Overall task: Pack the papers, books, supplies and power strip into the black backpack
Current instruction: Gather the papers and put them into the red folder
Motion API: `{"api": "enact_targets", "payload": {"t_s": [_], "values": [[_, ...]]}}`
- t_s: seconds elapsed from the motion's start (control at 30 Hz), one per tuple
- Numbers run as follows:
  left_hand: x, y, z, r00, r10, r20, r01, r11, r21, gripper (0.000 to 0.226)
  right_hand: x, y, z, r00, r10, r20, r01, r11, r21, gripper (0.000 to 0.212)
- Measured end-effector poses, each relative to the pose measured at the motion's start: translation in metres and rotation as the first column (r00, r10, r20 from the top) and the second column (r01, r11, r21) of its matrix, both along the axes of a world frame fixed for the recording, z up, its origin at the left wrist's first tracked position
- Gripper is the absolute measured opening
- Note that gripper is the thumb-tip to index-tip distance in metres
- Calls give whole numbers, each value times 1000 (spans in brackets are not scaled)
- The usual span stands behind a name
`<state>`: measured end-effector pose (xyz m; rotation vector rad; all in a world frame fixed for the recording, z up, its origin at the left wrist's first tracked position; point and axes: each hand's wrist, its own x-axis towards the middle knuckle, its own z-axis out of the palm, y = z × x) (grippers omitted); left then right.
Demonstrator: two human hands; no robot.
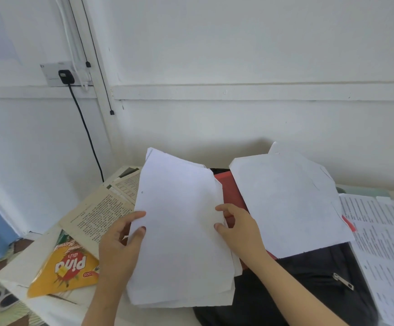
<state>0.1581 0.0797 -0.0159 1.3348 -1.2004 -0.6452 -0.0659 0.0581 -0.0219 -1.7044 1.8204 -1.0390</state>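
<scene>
A stack of blank white papers [179,227] is held up over the table between both hands. My left hand [118,245] grips its left edge, thumb on top. My right hand [238,229] pinches its right edge. The black backpack [313,285] lies flat at the lower right, its zipper pull showing. A second pile of white sheets [287,203] rests on the backpack's far part, over a red folder [230,187]. Printed pages [384,234] lie to the right. No power strip is visible.
Yellowed printed sheets [97,215] and a yellow "Pina" packet [66,271] lie on the white table [26,267] at the left. A black plug [66,76] sits in a wall socket, its cable dropping behind the table. The wall stands close behind.
</scene>
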Motion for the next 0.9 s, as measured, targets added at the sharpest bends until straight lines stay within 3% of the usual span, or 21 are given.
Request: {"api": "enact_targets", "payload": {"t_s": [0.13, 0.27, 0.53, 0.73, 0.9], "values": [[-3, -3, 3, 982, -71, -177, 68, 997, -21, 39, -4, -4, 7, 962, 65, 267, -77, 996, 34, 39], [-10, -9, 8, 975, -136, -175, 131, 991, -42, 43, -12, -6, 15, 920, 148, 363, -164, 986, 12, 45], [-39, -18, 36, 945, -319, -71, 311, 944, -107, 55, -39, 2, 43, 900, 234, 368, -149, 958, -245, 62], [-65, -18, 55, 934, -356, 38, 355, 907, -225, 47, -60, 14, 60, 908, 214, 361, -59, 917, -394, 53], [-79, -16, 63, 940, -340, 21, 334, 908, -254, 46, -67, 20, 66, 931, 195, 309, -24, 877, -479, 51]]}}
